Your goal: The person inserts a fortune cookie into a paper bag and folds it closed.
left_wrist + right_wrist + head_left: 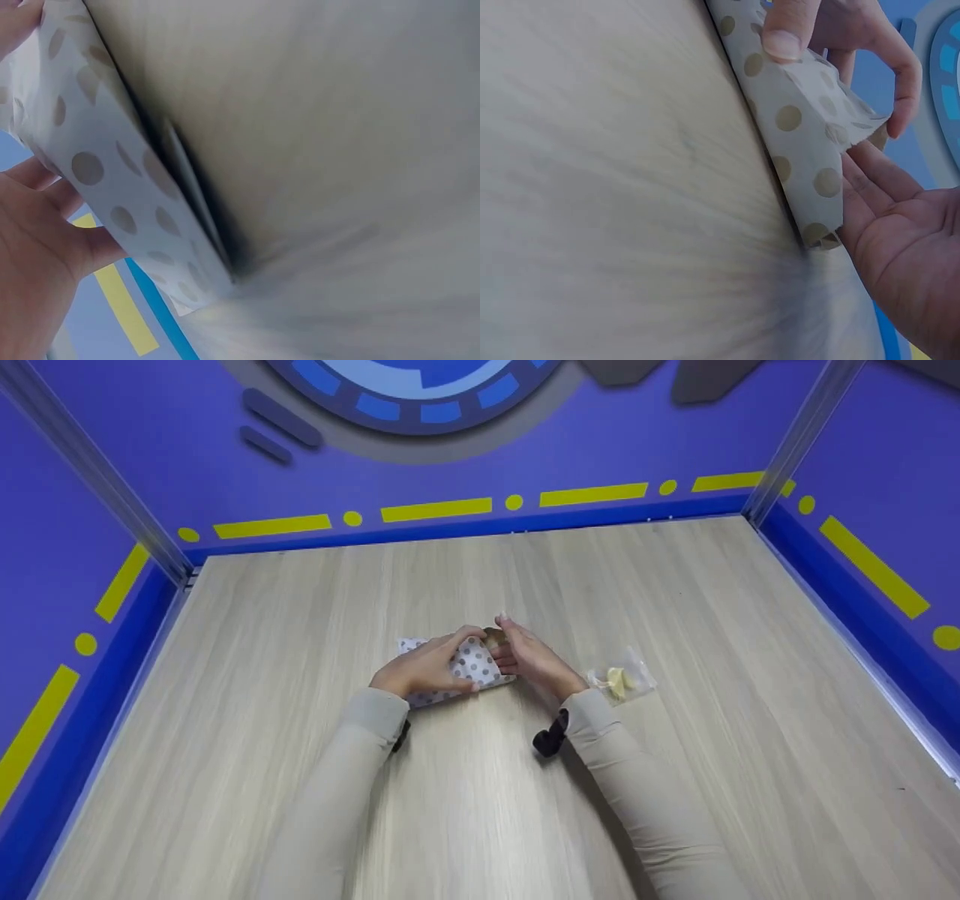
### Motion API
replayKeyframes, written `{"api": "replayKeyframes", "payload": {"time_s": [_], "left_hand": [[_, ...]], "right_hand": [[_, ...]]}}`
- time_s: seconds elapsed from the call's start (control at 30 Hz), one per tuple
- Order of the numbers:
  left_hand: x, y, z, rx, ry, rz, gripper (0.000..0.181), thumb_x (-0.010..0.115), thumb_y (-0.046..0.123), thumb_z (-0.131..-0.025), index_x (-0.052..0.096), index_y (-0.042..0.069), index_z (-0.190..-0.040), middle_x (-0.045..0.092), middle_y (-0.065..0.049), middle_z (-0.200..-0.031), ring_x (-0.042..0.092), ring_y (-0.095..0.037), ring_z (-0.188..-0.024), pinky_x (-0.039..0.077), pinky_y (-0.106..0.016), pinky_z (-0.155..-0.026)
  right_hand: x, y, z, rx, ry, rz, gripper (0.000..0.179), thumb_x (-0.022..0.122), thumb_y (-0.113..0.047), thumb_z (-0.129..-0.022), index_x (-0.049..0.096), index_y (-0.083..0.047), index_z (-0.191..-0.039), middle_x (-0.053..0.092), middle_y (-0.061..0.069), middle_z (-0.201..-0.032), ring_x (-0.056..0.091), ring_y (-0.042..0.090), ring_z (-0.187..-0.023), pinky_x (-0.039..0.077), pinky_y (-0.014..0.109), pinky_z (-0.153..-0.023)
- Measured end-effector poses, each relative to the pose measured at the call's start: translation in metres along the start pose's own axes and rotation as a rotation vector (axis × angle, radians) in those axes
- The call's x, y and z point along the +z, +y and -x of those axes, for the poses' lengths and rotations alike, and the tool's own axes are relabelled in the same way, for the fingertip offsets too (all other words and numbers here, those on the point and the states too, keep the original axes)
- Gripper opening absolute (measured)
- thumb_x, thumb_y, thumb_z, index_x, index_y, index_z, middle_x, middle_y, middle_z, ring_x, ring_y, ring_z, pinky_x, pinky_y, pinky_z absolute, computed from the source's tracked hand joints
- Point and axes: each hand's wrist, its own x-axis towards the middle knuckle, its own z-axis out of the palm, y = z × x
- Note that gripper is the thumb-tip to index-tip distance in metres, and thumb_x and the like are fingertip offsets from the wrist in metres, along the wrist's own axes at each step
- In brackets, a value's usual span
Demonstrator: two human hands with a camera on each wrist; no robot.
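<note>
A flat package in white wrapping paper with grey-brown polka dots (474,661) lies near the middle of the table. My left hand (427,664) grips it from the left, the thumb on its near face and the fingers over the far side. At its right end the paper is folded loosely, and a brown piece (495,639) shows there between the hands. The right hand (544,664) has its fingers extended against that end, palm turned inward. In the right wrist view, the right palm (922,247) faces the camera, its fingertips partly hidden behind the paper's open end (829,238).
To the right of my right wrist lies a small clear plastic bag (643,671) with yellow pieces (616,682) in it. A wood-grain table (247,720) spreads all around. Blue-purple panels (465,472) with yellow marks stand behind it and at both sides.
</note>
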Motion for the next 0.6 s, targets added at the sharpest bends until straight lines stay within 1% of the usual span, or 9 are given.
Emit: {"api": "replayKeyframes", "payload": {"time_s": [0.2, 0.3, 0.4, 0.43, 0.5, 0.57, 0.6], "left_hand": [[-0.0005, 0.0002, -0.0001, 0.023, 0.005, 0.006, 0.079, 0.076, 0.039, -0.079, 0.029, 0.040, -0.144, 0.043, -0.003, -0.147, 0.048, -0.024, -0.126, 0.041, -0.047, -0.103], [-0.0006, 0.0005, -0.0002, 0.023, 0.010, 0.001, 0.080, 0.075, 0.039, -0.079, 0.029, 0.041, -0.144, 0.043, -0.002, -0.148, 0.048, -0.023, -0.125, 0.042, -0.047, -0.102], [-0.0001, 0.0005, -0.0005, 0.024, 0.016, -0.001, 0.080, 0.075, 0.037, -0.079, 0.029, 0.041, -0.144, 0.043, -0.001, -0.148, 0.048, -0.022, -0.124, 0.042, -0.046, -0.101], [0.0001, 0.0005, -0.0007, 0.028, 0.016, 0.003, 0.080, 0.075, 0.036, -0.079, 0.028, 0.040, -0.144, 0.044, -0.002, -0.147, 0.049, -0.022, -0.121, 0.043, -0.046, -0.100], [0.0005, 0.0008, -0.0011, 0.032, 0.017, 0.014, 0.080, 0.075, 0.034, -0.079, 0.029, 0.039, -0.144, 0.045, -0.003, -0.146, 0.051, -0.022, -0.116, 0.044, -0.045, -0.098], [0.0007, 0.0009, -0.0015, 0.037, 0.015, 0.023, 0.081, 0.075, 0.033, -0.080, 0.028, 0.037, -0.145, 0.045, -0.004, -0.145, 0.051, -0.021, -0.113, 0.044, -0.044, -0.097], [0.0008, 0.0007, -0.0017, 0.038, 0.015, 0.026, 0.081, 0.075, 0.033, -0.080, 0.028, 0.036, -0.145, 0.045, -0.004, -0.145, 0.051, -0.021, -0.112, 0.043, -0.044, -0.098]], "right_hand": [[0.0029, 0.0016, -0.0027, -0.005, -0.018, -0.065, 0.068, 0.022, -0.053, -0.102, 0.011, -0.011, -0.155, 0.059, 0.026, -0.125, 0.064, 0.024, -0.104, 0.049, 0.038, -0.095], [0.0046, 0.0020, -0.0035, -0.018, -0.032, -0.100, 0.070, 0.020, -0.055, -0.101, 0.007, -0.012, -0.155, 0.056, 0.023, -0.129, 0.062, 0.022, -0.105, 0.050, 0.036, -0.094], [0.0064, 0.0025, -0.0040, -0.030, -0.043, -0.123, 0.072, 0.018, -0.057, -0.100, 0.004, -0.013, -0.155, 0.047, 0.018, -0.134, 0.057, 0.021, -0.108, 0.048, 0.035, -0.094], [0.0068, 0.0027, -0.0036, -0.038, -0.051, -0.124, 0.073, 0.018, -0.057, -0.100, 0.003, -0.013, -0.155, 0.043, 0.016, -0.137, 0.054, 0.021, -0.111, 0.047, 0.036, -0.096], [0.0077, 0.0028, -0.0031, -0.055, -0.075, -0.118, 0.074, 0.017, -0.059, -0.100, 0.001, -0.012, -0.155, 0.034, 0.013, -0.145, 0.048, 0.022, -0.120, 0.042, 0.039, -0.103], [0.0078, 0.0031, -0.0024, -0.070, -0.106, -0.113, 0.075, 0.016, -0.059, -0.099, -0.001, -0.012, -0.155, 0.024, 0.013, -0.155, 0.039, 0.024, -0.131, 0.035, 0.043, -0.110], [0.0077, 0.0031, -0.0021, -0.074, -0.116, -0.108, 0.075, 0.016, -0.059, -0.099, -0.002, -0.012, -0.155, 0.018, 0.010, -0.158, 0.035, 0.025, -0.136, 0.032, 0.045, -0.112]]}}
